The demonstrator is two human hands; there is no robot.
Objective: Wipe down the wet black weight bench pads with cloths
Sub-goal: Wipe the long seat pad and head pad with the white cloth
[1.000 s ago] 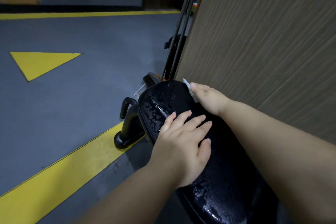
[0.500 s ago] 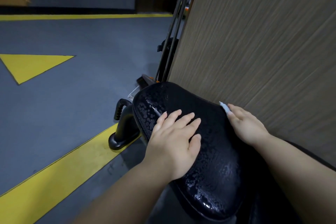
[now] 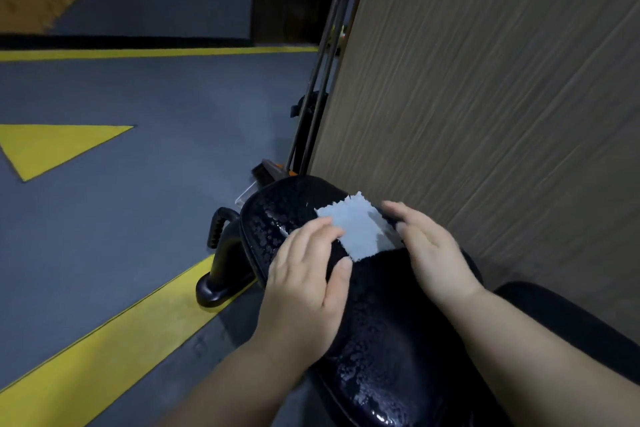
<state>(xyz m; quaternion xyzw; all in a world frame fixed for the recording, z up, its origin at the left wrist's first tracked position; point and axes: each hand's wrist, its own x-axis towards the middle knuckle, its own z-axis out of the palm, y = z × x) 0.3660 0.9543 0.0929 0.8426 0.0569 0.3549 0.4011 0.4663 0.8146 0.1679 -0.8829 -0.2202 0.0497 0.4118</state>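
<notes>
Setting: grey gym floor [image 3: 156, 107] with yellow painted stripes [image 3: 104, 350]; a brown wood-grain panel wall [image 3: 485, 114] rises on the right.
Bench pad: a glossy black vinyl weight bench pad [image 3: 381, 305] fills the lower centre and runs away from the person, just beside the wall.
Cloth: a small pale blue-grey square cloth [image 3: 358, 225] lies spread flat on the pad's far half, between the two hands.
Left hand: the left hand [image 3: 304, 284] rests palm-down on the pad, fingers relaxed and nearly straight, fingertips touching the cloth's near-left edge.
Right hand: the right hand [image 3: 433, 253] lies flat with straight fingers pressing the cloth's right edge, gripping nothing.
Progress: early, by the look of it. Water beads cover the pad's far-left end and its near end. Only the strip between the hands looks duller, perhaps drier.
Left to do: most of this pad, plus a second black pad [image 3: 571, 329] at lower right, whose wetness cannot be told.
Nearby: a black curved bench foot [image 3: 221, 270] stands on the floor left of the pad.
</notes>
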